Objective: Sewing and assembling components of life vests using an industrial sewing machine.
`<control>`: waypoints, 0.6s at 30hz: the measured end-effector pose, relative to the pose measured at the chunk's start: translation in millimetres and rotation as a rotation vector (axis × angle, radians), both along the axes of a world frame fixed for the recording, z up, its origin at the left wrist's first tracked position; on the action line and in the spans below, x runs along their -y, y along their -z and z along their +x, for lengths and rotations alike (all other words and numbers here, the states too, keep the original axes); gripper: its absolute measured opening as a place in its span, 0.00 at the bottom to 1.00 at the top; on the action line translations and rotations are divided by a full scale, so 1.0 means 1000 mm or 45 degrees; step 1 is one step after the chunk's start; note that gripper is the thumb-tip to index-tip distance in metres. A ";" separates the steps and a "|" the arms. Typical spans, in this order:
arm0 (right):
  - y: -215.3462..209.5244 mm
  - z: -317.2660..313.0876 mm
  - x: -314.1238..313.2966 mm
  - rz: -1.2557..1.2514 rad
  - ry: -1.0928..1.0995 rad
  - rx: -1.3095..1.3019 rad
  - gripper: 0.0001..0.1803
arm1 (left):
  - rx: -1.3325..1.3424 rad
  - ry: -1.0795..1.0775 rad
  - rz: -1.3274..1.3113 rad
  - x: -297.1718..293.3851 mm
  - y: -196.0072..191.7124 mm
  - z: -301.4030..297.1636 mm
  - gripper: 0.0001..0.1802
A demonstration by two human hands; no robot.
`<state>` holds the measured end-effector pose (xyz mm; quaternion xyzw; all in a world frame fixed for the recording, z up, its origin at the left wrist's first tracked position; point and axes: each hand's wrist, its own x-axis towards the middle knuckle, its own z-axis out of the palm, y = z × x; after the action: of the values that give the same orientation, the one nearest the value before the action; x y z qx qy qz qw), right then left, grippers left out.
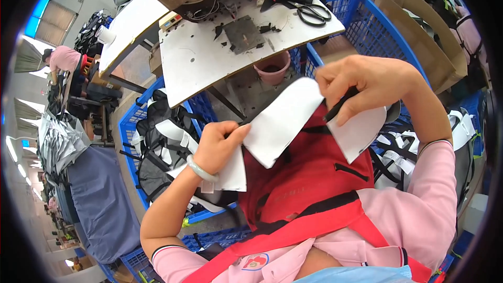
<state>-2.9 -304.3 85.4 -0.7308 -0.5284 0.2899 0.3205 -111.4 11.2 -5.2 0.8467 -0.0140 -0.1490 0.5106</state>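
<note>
My left hand is closed, thumb against curled fingers, on the black edge of a white fabric panel with a rounded top end. Another white piece hangs below that hand, beside my wrist. Across from it, my right hand is closed on a black-edged white panel that hangs beneath its fingers. Some blur covers the right fingertips where they meet the middle panel's top. Whether the white pieces are joined cannot be made out. Behind them lies my red apron.
Ahead stands a white worktable with black scraps, a dark metal plate and black scissors. Below it is a pink bucket. Blue crates of black and white strap pieces flank me. Far left, a person bends over.
</note>
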 end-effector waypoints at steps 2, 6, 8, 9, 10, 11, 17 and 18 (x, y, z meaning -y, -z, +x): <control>-0.006 -0.003 -0.020 0.288 0.043 0.263 0.10 | 0.127 0.136 -0.014 0.018 -0.020 0.018 0.21; 0.022 0.012 -0.062 0.215 0.022 0.350 0.13 | 0.157 0.168 -0.258 0.031 -0.054 0.045 0.15; 0.032 0.024 -0.061 0.250 0.100 0.310 0.14 | 0.148 0.068 -0.415 0.029 -0.059 0.062 0.12; 0.035 0.029 -0.059 0.212 0.216 0.269 0.15 | 0.019 0.033 -0.409 0.022 -0.062 0.073 0.11; 0.037 0.037 -0.059 0.195 0.219 0.242 0.15 | -0.001 0.023 -0.406 0.018 -0.061 0.082 0.11; 0.038 0.044 -0.060 0.234 0.253 0.271 0.16 | 0.005 0.028 -0.423 0.015 -0.059 0.091 0.10; 0.053 0.088 -0.067 0.141 0.368 0.289 0.18 | 0.383 0.018 0.092 0.005 -0.030 0.139 0.12; 0.058 0.095 -0.069 0.188 0.379 0.301 0.19 | 0.373 0.022 0.091 0.004 -0.026 0.146 0.12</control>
<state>92.0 -235.0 27.4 -0.8043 -0.4683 0.1119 0.3483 34.5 6.9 20.4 0.8768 -0.0901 -0.0286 0.4715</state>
